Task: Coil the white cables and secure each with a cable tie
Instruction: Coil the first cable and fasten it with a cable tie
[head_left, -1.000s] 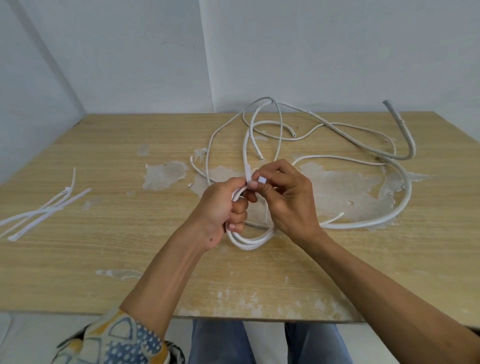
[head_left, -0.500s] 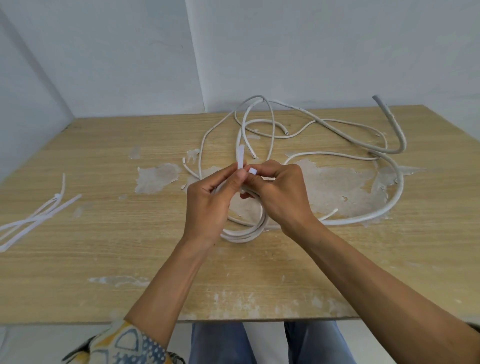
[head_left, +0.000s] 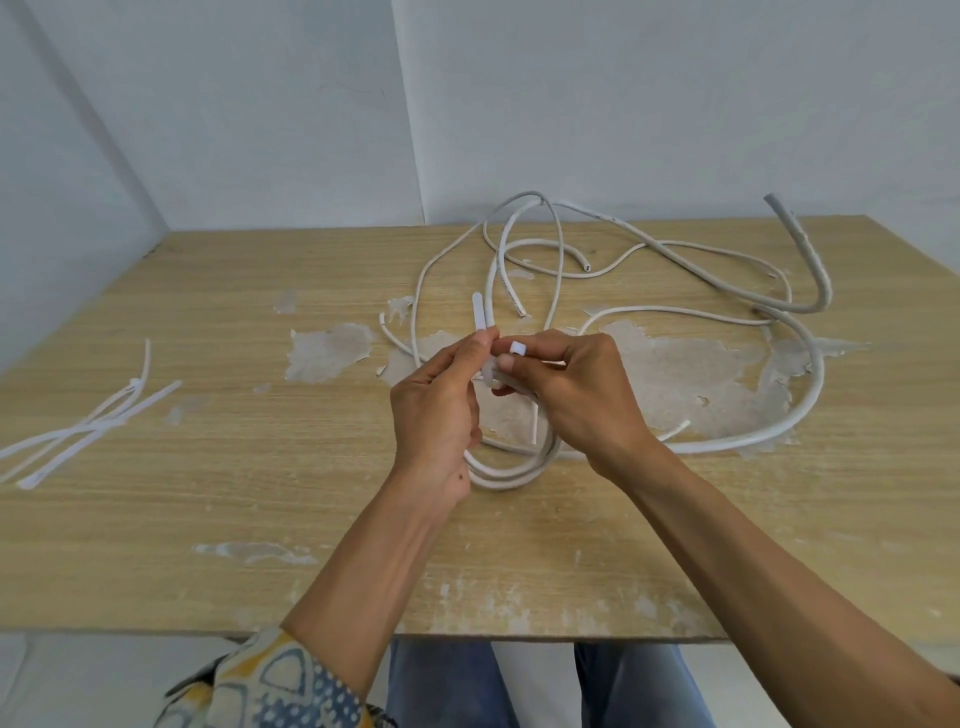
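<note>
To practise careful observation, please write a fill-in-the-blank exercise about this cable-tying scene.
The left hand pinches the tail of the cable tie, which points ___.
The right hand pinches its head beside the coiled cable, which is ___.
Spare ties lie on the ___ side of the table.
Missing words: up, white, left.

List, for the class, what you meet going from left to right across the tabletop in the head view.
spare cable ties → peeled patch → left hand → right hand → thick cable
</note>
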